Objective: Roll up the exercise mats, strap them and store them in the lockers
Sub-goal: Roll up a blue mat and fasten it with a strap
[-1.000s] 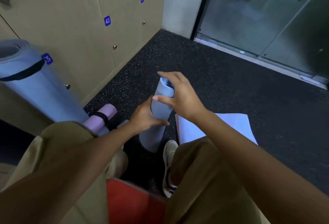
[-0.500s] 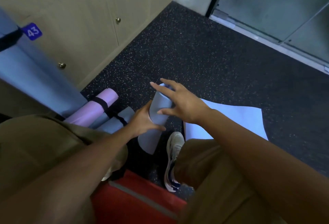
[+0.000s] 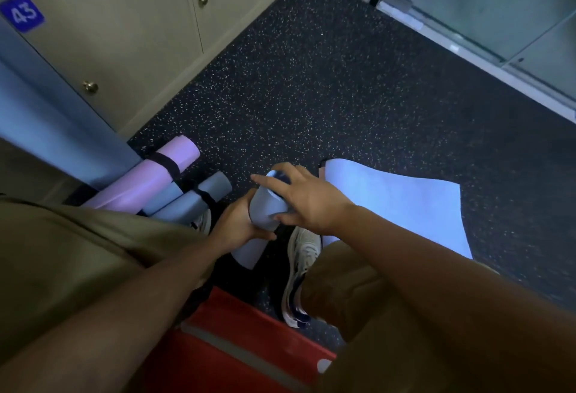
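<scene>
Hands hold the rolled blue mat upright above the floor: left hand wraps its middle, right hand curls over the top, near the lockers

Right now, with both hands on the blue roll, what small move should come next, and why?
Probably wrap a strap around the blue roll. The left hand grips its middle, the right hand its top end, and it shows no band, while the purple roll by the lockers wears a black one. No loose strap is visible.
</scene>
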{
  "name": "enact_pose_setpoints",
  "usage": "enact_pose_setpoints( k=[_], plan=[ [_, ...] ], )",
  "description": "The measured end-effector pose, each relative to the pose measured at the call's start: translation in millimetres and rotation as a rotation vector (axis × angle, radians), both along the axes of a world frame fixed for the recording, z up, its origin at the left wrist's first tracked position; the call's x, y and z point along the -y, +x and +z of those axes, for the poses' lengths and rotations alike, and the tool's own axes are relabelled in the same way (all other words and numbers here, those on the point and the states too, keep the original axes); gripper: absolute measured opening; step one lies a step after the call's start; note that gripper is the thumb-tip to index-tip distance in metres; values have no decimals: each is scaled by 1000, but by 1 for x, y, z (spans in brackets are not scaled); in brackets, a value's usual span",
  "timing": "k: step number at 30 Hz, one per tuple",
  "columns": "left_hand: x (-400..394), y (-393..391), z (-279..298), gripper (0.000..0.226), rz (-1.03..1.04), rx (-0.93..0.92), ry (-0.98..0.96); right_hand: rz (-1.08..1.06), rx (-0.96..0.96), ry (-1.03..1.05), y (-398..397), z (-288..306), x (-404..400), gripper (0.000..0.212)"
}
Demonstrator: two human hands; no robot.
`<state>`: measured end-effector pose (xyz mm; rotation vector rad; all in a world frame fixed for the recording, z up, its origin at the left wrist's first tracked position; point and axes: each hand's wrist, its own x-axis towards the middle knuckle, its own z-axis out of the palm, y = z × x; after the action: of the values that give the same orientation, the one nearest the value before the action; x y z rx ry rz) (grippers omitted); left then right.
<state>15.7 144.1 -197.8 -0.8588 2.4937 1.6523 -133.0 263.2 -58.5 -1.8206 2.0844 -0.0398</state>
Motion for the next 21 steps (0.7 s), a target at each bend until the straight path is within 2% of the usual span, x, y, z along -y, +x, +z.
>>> enact_pose_setpoints(
  k=[4, 9, 14, 17, 21],
  plan=[
    [0, -23, -1, 95, 106, -68, -6, 61, -143, -171, -7, 5, 5, 81],
    [0, -38, -15, 96, 92, -61, -32, 73, -204, -163, -17, -16, 9, 89],
    [6, -36, -38, 102, -39, 31, -23, 120, -134, -68, -23, -33, 3, 89],
    [8, -41, -42, 108, 0, -33, 15, 89, -49, -46, -35, -37, 7, 91],
    [12, -55, -37, 102, 1, -84, 93, 19, 34, -27, -57, -37, 9, 89]
  ],
)
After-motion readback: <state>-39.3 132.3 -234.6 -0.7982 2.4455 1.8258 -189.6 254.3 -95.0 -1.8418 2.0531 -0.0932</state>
